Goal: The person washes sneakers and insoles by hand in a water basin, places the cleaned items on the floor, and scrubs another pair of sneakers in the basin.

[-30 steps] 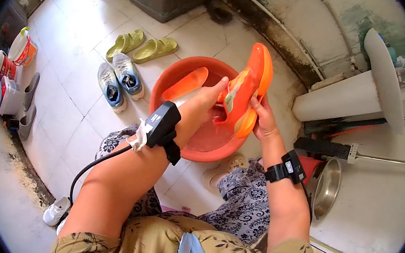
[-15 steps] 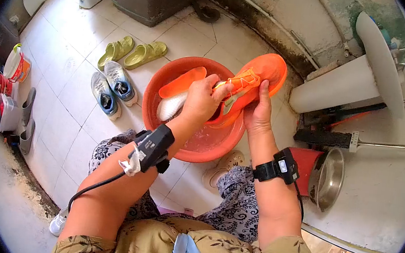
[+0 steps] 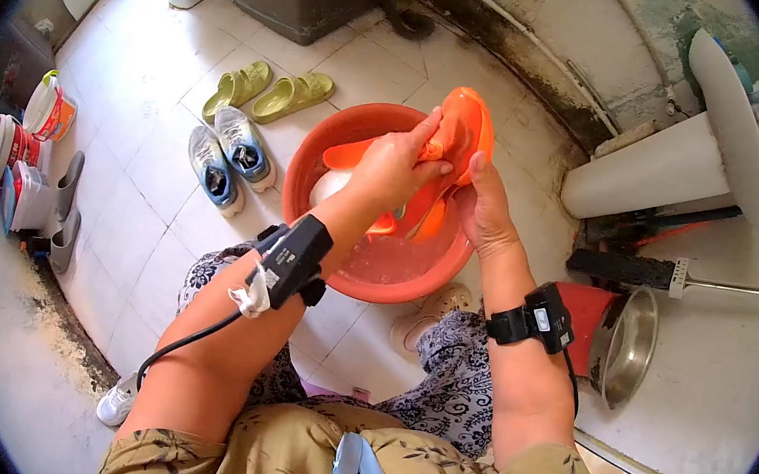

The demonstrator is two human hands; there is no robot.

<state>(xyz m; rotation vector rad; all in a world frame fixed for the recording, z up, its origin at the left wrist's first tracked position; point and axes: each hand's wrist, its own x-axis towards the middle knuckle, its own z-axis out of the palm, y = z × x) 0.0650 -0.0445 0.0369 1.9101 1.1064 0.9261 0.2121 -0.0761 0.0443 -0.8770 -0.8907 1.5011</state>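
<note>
Over the basin I hold an orange sneaker tilted, its toe pointing away from me. My left hand is closed, thumb and fingers pinching the upper near the laces, which it mostly covers. My right hand grips the sneaker from the right, thumb on its side and the other fingers hidden. Beneath is a reddish-orange basin with cloudy water in it. A flat orange piece, perhaps an insole, rests inside at the left. Beside it is a white object, partly covered by my left forearm.
Green clogs and blue-white sneakers stand left of the basin on the tiled floor. A metal bowl and a long-handled brush are at right, near a white pedestal sink. Several buckets line the left wall.
The sneaker has turned in my hands, its toe swinging left from the upper right. My left fingers have shifted further over its upper. The whole view has moved slightly.
</note>
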